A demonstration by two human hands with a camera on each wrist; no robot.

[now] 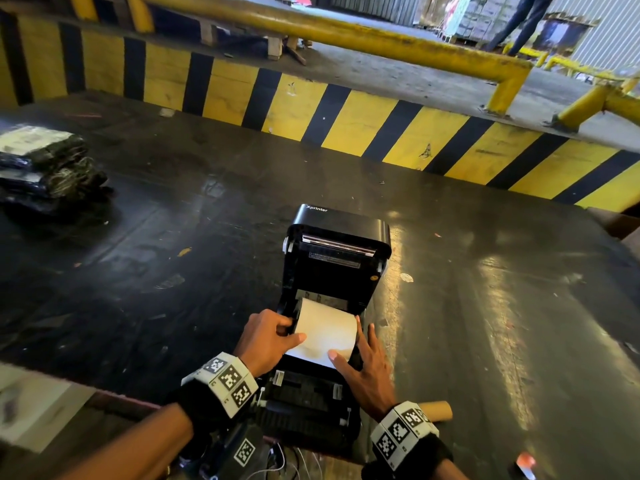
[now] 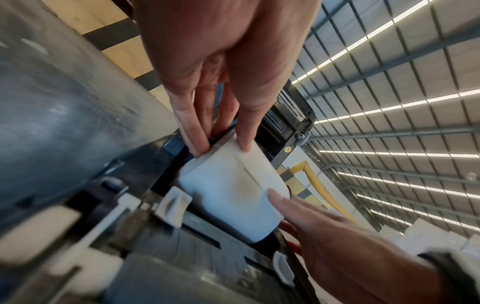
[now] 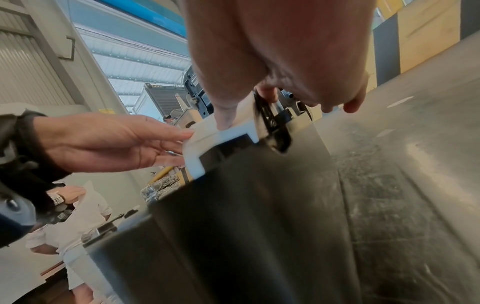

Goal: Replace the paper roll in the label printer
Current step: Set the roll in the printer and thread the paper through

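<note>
The black label printer (image 1: pixel 334 258) stands on the dark table with its lid raised. A white paper roll (image 1: pixel 327 329) lies in its open bay. My left hand (image 1: pixel 289 332) grips the roll's left end, thumb on top of the paper and fingers curled down at the end face (image 2: pixel 197 133). My right hand (image 1: pixel 358 346) rests at the roll's right end with straight fingers along the printer's side, and its thumb (image 3: pixel 226 117) presses on the paper. An empty brown cardboard core (image 1: pixel 436 408) lies on the table just right of my right wrist.
A black wrapped bundle (image 1: pixel 45 168) sits at the table's far left. A yellow-and-black striped barrier (image 1: pixel 346 119) borders the far side, with a yellow rail (image 1: pixel 381 39) behind it. A small orange object (image 1: pixel 524 460) lies at the near right. A person (image 1: pixel 519 22) walks far behind.
</note>
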